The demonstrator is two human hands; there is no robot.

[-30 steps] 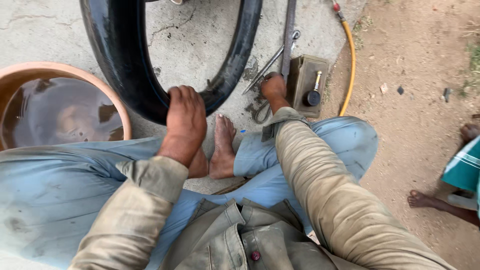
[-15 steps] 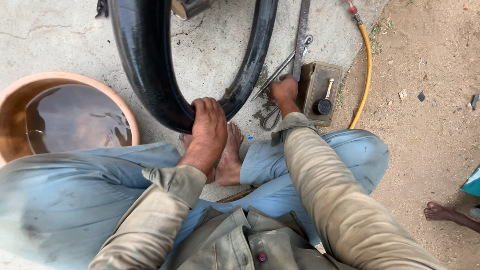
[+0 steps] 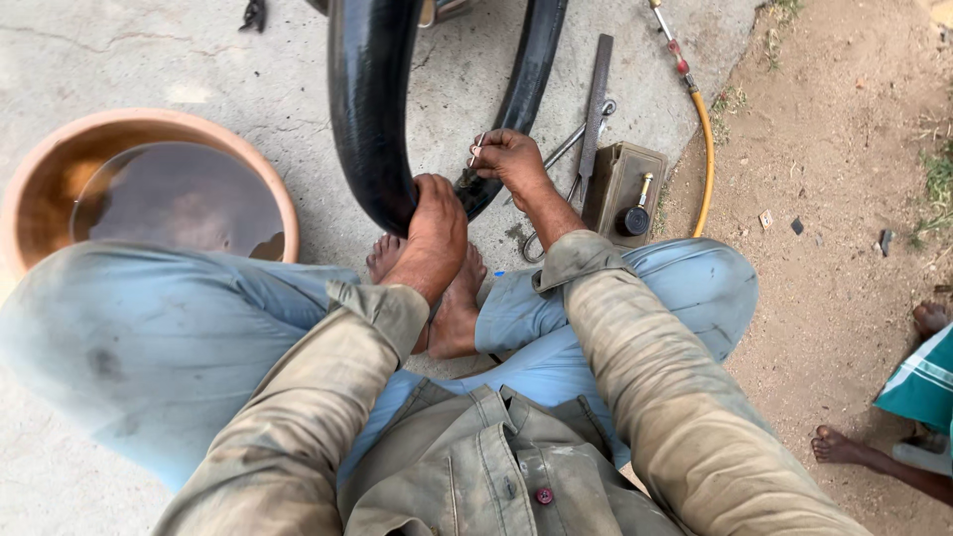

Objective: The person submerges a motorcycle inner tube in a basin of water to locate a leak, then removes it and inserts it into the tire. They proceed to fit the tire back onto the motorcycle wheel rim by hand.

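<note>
Black inner tube (image 3: 369, 109) loops on the concrete just ahead of the person's bare feet (image 3: 452, 298), its bend nearest them. Left hand (image 3: 435, 230) clamps that bend; right hand (image 3: 509, 159), just right of it, pinches a small pale piece (image 3: 476, 152).

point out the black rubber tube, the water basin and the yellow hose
black rubber tube (image 3: 369, 109), head view, on its left limb
water basin (image 3: 40, 189), head view, on its inner left wall
yellow hose (image 3: 706, 149), head view, mid-length beside the metal box (image 3: 620, 184)
</note>
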